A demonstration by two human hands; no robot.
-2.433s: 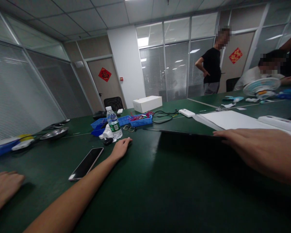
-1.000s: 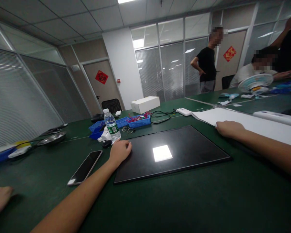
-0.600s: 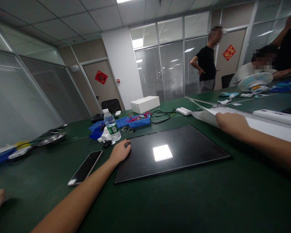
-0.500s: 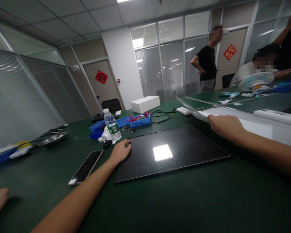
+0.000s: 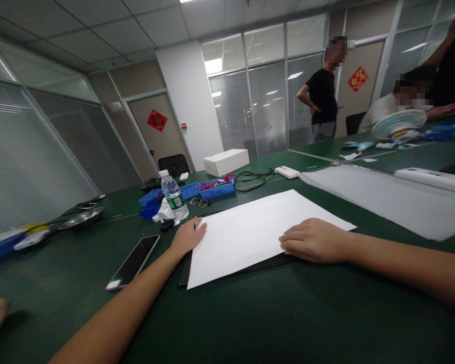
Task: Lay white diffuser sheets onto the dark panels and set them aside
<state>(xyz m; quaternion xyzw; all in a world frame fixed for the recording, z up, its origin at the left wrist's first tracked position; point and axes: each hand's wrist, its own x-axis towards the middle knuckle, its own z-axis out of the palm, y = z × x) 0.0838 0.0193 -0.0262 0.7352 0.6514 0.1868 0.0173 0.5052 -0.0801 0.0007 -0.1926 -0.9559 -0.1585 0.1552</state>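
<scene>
A white sheet [image 5: 246, 230] lies on top of a black panel [image 5: 184, 273], slightly askew: the panel's dark border shows at its near-left corner and along its near side. On the panel's left edge, the left hand [image 5: 187, 236] rests with its thumb at the sheet; whether it pinches, I cannot tell. At the panel's near-right side, the right hand [image 5: 316, 241] lies on the sheet, fingers close together; any grip beneath is hidden. The step in hand looks like laying the sheet over the panel; the next move seems to call for squaring its edges without creasing. Left of the panel lies a phone [image 5: 134, 262]; beyond its far-left corner stands a bottle [image 5: 175, 198]; to its right, more white paper [image 5: 379, 197].
</scene>
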